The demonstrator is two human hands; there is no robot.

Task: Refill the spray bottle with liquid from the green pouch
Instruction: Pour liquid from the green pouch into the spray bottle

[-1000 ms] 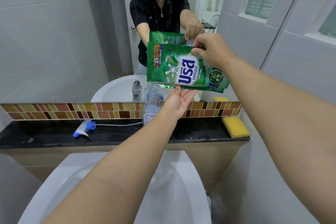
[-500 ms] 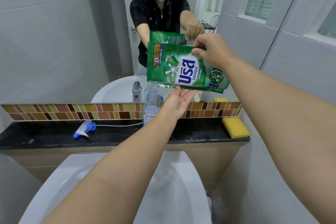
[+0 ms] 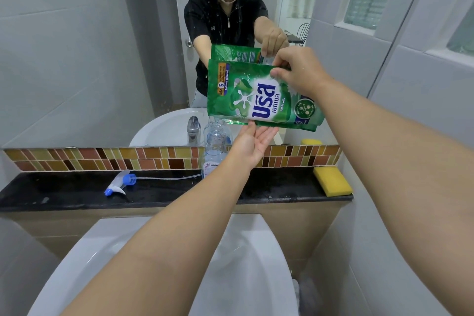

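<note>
A green pouch (image 3: 259,96) hangs sideways in the air in front of the mirror. My right hand (image 3: 298,72) pinches its upper right corner. My left hand (image 3: 252,145) is under the pouch, palm up, fingers spread and touching its lower edge. The clear spray bottle (image 3: 215,147) stands uncapped on the black ledge, just left of my left hand and below the pouch's lower left corner. Its blue and white spray head (image 3: 120,183) with a long tube lies on the ledge to the left.
The black ledge (image 3: 64,195) runs under a mirror (image 3: 77,46) and a band of mosaic tiles. A yellow sponge (image 3: 332,181) lies at the ledge's right end. A white basin (image 3: 251,264) is below my arms. A white tiled wall stands close on the right.
Almost nothing has moved. The pouch and both hands keep their places over the bottle.
</note>
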